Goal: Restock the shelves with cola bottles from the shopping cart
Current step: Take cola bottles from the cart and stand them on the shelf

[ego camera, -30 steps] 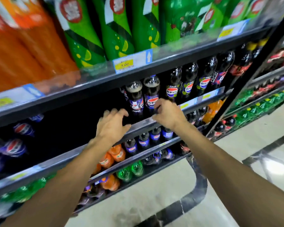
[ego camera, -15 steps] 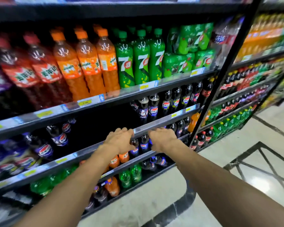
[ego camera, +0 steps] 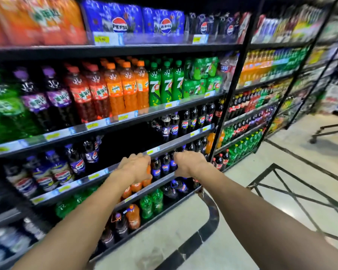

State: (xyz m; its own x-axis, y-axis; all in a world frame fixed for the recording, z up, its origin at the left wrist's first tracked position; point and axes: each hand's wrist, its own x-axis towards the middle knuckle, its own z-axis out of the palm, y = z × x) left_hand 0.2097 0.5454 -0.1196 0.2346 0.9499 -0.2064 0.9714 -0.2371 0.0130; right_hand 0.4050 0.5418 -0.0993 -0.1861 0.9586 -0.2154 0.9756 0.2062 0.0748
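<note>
Dark cola bottles (ego camera: 175, 128) with blue Pepsi labels stand in a row on the middle shelf, right of a dark gap (ego camera: 125, 145). More cola bottles (ego camera: 80, 162) stand further left, one shelf lower. My left hand (ego camera: 135, 167) and my right hand (ego camera: 190, 164) are stretched out side by side in front of the shelf rail (ego camera: 165, 148), backs towards me. The fingers droop loosely and hold nothing. Neither hand touches a bottle.
Orange, red, purple and green soda bottles (ego camera: 129, 88) fill the shelf above, with blue Pepsi packs (ego camera: 119, 20) on top. A black upright post (ego camera: 230, 106) divides this bay from the bay on the right. A dark wheeled frame (ego camera: 329, 129) stands on the tiled floor at far right.
Both hands have come back off the shelf rail and away from the cola bottles. The view has pulled back and risen, so higher shelves now show.
</note>
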